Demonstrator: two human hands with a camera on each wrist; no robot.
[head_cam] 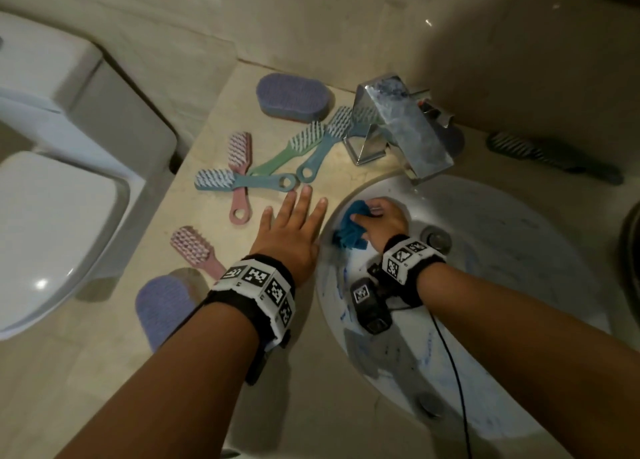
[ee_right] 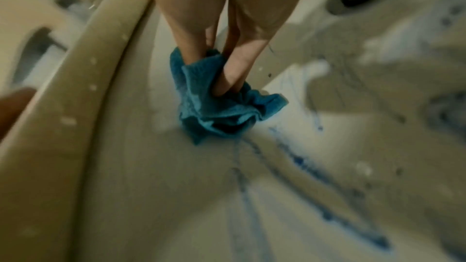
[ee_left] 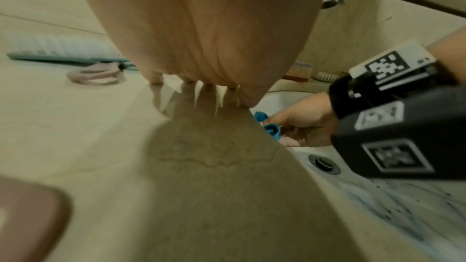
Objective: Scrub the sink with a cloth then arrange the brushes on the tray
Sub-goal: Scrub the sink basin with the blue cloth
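Head view: I looked down on a beige countertop (head_cam: 214, 88) with a white sink (head_cam: 519, 251) set into it.
Left hand: my left hand (head_cam: 291, 230) lay flat on the countertop just beside the sink rim, fingers straight and spread, holding nothing.
Right hand: my right hand (head_cam: 381, 221) was inside the basin, fingers curled into a bunched blue cloth (head_cam: 349, 230) pressed against the near-left wall.
Sink: blue streaks (ee_right: 315, 172) marked the basin; the drain (head_cam: 438, 240) sat beside my right wrist; a chrome faucet (head_cam: 398, 129) stood over it.
Brushes: pink, green and blue handled brushes (head_cam: 277, 161) lay scattered and overlapping beyond my left fingertips; another pink brush (head_cam: 194, 249) lay by my left wrist.
Purple oval scrubbers: one (head_cam: 294, 97) lay near the wall, one (head_cam: 162, 303) at the near edge.
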